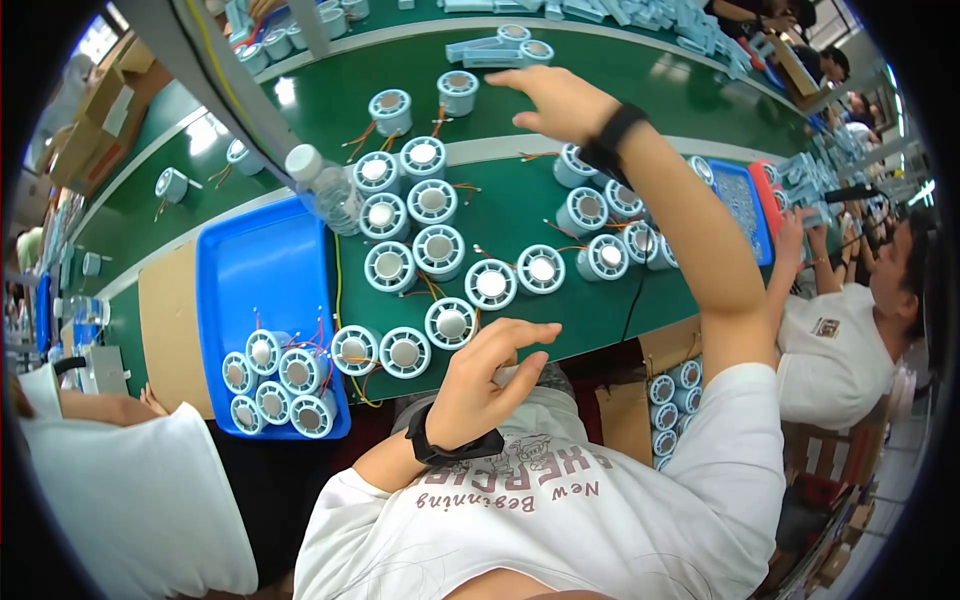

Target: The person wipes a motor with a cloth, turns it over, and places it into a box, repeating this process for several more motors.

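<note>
My right hand reaches over the green belt at the back, fingers stretched out and nothing in them. Its fingertips are nearest to a light-blue round motor housing with a silver centre and thin wires. Close to my body, my left hand hovers with index finger and thumb apart, holding nothing. Just beyond it stands another such housing, and I cannot tell whether the fingers touch it. Several more housings form a bent row across the green table, from a front housing to a farther one.
A blue tray on the left holds several housings at its near end. A clear plastic bottle stands beside it, near a metal post. Light-blue handle-shaped parts lie on the belt. Co-workers sit at both sides; a box of housings is at right.
</note>
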Available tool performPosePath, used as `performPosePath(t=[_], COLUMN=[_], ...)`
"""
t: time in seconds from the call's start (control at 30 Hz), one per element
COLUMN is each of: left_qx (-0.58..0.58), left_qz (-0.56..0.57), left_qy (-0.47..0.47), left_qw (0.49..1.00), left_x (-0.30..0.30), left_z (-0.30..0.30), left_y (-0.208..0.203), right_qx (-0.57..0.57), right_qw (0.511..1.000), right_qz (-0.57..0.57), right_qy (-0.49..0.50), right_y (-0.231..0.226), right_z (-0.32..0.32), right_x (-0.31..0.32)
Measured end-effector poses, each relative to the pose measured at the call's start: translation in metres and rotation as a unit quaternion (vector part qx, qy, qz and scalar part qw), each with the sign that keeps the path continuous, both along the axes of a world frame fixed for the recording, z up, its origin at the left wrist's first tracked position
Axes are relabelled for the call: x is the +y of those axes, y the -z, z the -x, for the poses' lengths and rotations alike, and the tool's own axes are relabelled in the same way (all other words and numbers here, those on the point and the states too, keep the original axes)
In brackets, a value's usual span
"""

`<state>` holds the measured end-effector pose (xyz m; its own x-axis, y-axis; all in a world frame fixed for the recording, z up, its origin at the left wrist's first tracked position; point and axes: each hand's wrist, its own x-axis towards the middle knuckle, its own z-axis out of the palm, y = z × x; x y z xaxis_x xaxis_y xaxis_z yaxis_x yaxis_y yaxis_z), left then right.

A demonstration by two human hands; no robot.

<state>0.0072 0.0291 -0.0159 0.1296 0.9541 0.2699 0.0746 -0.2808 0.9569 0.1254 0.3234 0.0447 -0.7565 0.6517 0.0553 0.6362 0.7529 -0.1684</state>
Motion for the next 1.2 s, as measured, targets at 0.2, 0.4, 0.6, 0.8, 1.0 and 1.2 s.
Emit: performPosePath(t=[0.2,0.4,0.6,0.8,1.0,1.2], left_qx=[0.023,0.025,0.036,0.064,0.017,-0.183], left_qz=[-0.014,0.006,0.007,-0.065,-0.09,0.113], left_qy=[-0.053,-0.14,-0.213,-0.21,-0.157,-0.029], left_qw=[0.998,0.99,0.976,0.973,0.983,0.976], left_x=[-0.021,-0.029,-0.02,0.0,0.004,-0.007], left_z=[0.026,0.042,0.045,0.018,-0.005,-0.01], left_y=[-0.011,0.0,-0.002,-0.005,0.005,-0.016], right_qx=[-0.095,-0.029,0.162,0.217,0.121,0.184], right_qw=[0.995,0.999,0.979,0.939,0.932,0.906], right_qz=[-0.002,0.012,0.095,0.263,0.341,0.375], right_qy=[0.01,0.009,-0.085,-0.037,-0.01,-0.071], right_y=[0.081,0.062,-0.026,-0.051,-0.051,-0.028], right_z=[0.077,0.045,-0.007,-0.034,-0.058,-0.104], right_x=[0.105,0.098,-0.034,-0.137,-0.173,-0.17])
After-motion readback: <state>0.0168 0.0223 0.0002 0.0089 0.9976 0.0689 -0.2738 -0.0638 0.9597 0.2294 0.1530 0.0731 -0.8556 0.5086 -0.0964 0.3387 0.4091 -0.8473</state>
